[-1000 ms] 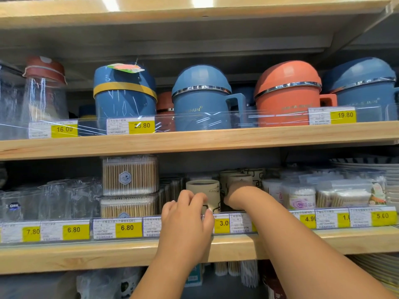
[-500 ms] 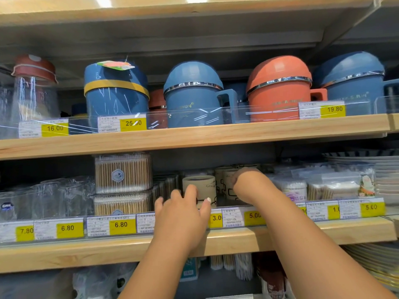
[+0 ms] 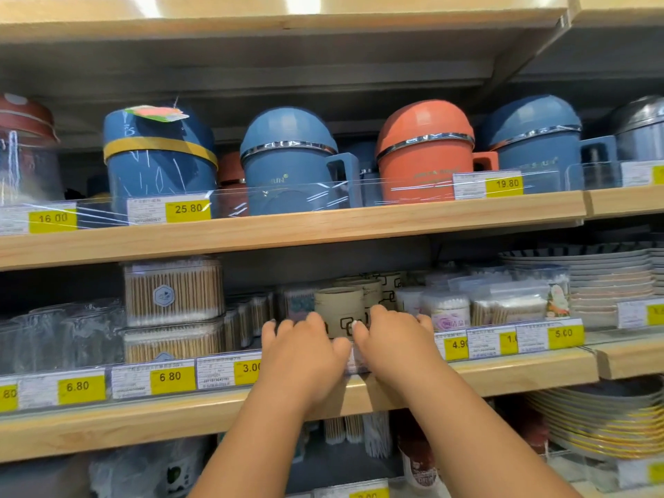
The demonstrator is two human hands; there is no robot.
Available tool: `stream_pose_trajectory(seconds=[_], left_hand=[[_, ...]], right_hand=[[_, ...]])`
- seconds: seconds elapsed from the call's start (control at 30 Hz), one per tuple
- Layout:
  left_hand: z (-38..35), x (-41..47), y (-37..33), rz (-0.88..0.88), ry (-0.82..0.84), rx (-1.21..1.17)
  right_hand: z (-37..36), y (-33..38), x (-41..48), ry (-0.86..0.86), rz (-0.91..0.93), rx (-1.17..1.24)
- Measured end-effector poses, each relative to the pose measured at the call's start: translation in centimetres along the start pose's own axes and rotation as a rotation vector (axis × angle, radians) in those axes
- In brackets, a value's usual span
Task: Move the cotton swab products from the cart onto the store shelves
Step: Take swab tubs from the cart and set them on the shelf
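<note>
Shelf (image 3: 107,431): a wooden board that carries the tub, with a clear rail along its front edge.
Upper shelf (image 3: 287,231): a second wooden board straight above the tub.
Mugs (image 3: 291,163): blue and orange, with domed lids, in a row on the upper shelf above the tub.
Plates (image 3: 607,282): a flat stack far to the right of the tub, at the same level.
Swab boxes (image 3: 172,292): two clear boxes of cotton swabs, one stacked on the other, to the left of the tub on the same shelf. Smaller clear boxes stand between them and the tub.
Left hand (image 3: 301,350): reaches over the rail at the tub's left. Its fingers (image 3: 312,321) are bent and touch the tub's lower left side. Whether they grip it cannot be told.
Right hand (image 3: 391,343): over the rail at the tub's right, just beside the left hand. Its fingers (image 3: 382,314) are bent, with one fingertip on the tub's front. No firm hold can be made out.
Tub (image 3: 339,307): beige, round and upright, just behind the rail, with similar tubs behind it.
Swab packs (image 3: 445,310): a round tub and bags of cotton swabs to the right of the tub.
Tags (image 3: 170,377): yellow price labels on the rail, to either side of the tub.
</note>
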State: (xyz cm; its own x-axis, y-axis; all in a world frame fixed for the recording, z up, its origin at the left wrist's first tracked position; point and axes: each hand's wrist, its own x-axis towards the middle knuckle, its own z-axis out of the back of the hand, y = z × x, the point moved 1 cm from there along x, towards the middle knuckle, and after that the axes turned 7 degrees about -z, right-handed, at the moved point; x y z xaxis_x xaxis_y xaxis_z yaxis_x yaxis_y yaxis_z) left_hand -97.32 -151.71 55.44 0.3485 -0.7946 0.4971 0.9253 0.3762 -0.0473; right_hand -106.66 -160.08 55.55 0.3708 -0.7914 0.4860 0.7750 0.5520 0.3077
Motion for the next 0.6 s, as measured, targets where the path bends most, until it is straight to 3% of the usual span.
stream_pose_trajectory(seconds=[0.13,0.3,0.47,0.6], left_hand=[[1.0,1.7,0.2,0.068,0.088,-0.044],[0.4,2.6,-0.7,-0.021,0.121,-0.127],[-0.1,2.9,-1.3,-0.097,0.164,-0.078],[-0.4,2.3,-1.4,-0.127,0.087,0.040]], right_hand=[[1.0,0.1,1.2,0.105,-0.023,0.045],[1.0,0.1,2.0,0.238,-0.009,0.045],[0.7,-1.0,1.5,0.101,-0.026,0.029],[0.2,-0.7,1.5,0.069,0.050,-0.018]])
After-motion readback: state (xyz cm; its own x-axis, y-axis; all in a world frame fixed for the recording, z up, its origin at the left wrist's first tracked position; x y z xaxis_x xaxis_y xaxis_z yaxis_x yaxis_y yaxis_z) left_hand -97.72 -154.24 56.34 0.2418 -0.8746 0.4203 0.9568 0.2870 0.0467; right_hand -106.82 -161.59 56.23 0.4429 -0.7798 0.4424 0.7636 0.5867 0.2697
